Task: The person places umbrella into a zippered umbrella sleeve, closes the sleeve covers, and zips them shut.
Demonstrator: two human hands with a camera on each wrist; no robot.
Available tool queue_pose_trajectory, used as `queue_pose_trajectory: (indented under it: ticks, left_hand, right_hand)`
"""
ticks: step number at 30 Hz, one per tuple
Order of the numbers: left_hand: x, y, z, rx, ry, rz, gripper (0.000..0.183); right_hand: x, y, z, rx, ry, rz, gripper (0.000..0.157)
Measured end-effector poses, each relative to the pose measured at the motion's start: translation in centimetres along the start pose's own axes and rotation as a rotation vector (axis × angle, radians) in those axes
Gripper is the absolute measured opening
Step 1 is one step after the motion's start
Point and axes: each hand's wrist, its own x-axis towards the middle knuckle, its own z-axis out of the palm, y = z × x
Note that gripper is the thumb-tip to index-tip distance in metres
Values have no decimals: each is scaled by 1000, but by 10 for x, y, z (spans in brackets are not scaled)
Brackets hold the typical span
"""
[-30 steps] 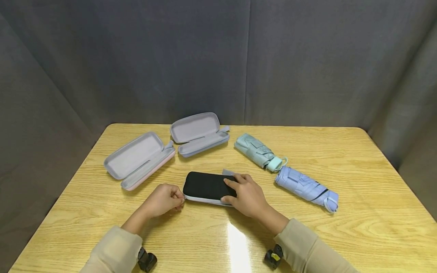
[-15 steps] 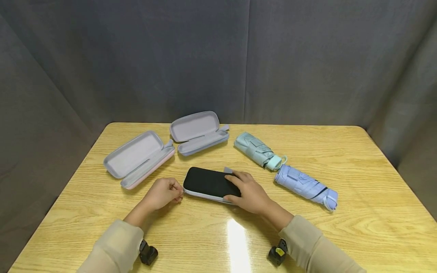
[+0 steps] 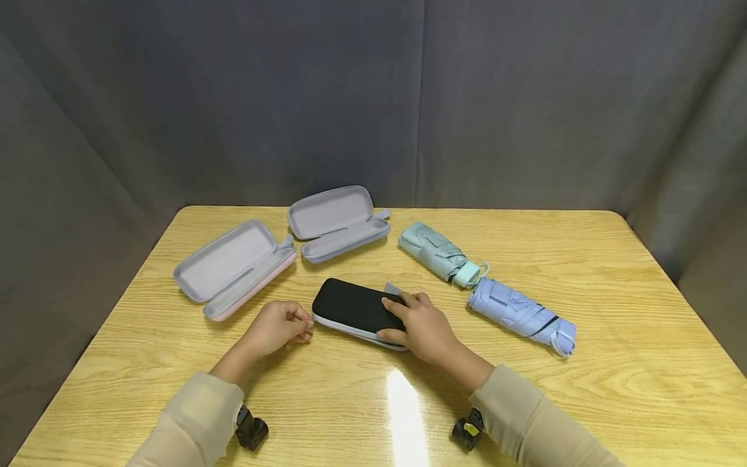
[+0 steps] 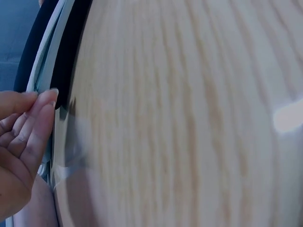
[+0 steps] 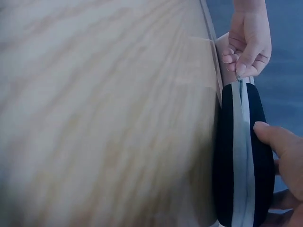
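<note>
well inside table edges (image 3: 525, 213), left hand (image 3: 277, 329) pinches zipper pull (image 5: 238, 77), right hand (image 3: 426, 329) holds black case (image 3: 352, 305)

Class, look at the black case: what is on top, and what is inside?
The right hand rests on top of the black case, hiding part of one end. Its lid covers the inside, so any contents cannot be seen.

Behind the fingers (image 3: 397, 307) are beige sleeves (image 3: 189, 415), each with a black camera (image 3: 249, 432) at the wrist, the right camera (image 3: 463, 436) marked yellow.
</note>
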Motion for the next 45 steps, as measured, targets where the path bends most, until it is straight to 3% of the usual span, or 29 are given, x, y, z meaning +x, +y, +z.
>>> queue_pose_trajectory:
  ticks: [6, 14, 22, 27, 33, 37, 45]
  left_hand:
    - [-2, 3, 0, -6, -33, 7, 8]
    - [0, 5, 2, 9, -27, 13, 8]
    - [7, 2, 6, 64, 122, -51, 7]
    - [14, -1, 6, 87, 143, -87, 7]
    - [19, 0, 4, 248, 175, -25, 6]
    - [20, 0, 6, 297, 205, 25, 6]
    - [21, 3, 11, 339, 262, 133, 6]
  right_hand:
    - [0, -3, 0, -17, 10, 1, 60]
    - [0, -5, 0, -49, 45, -9, 60]
    - [0, -10, 4, -112, 99, -15, 61]
    - [-6, -8, 4, -87, 56, -20, 63]
    - [-9, 0, -5, 33, -76, -42, 69]
    - [-11, 7, -10, 81, -138, -89, 74]
    - [-13, 10, -10, 50, -75, -174, 77]
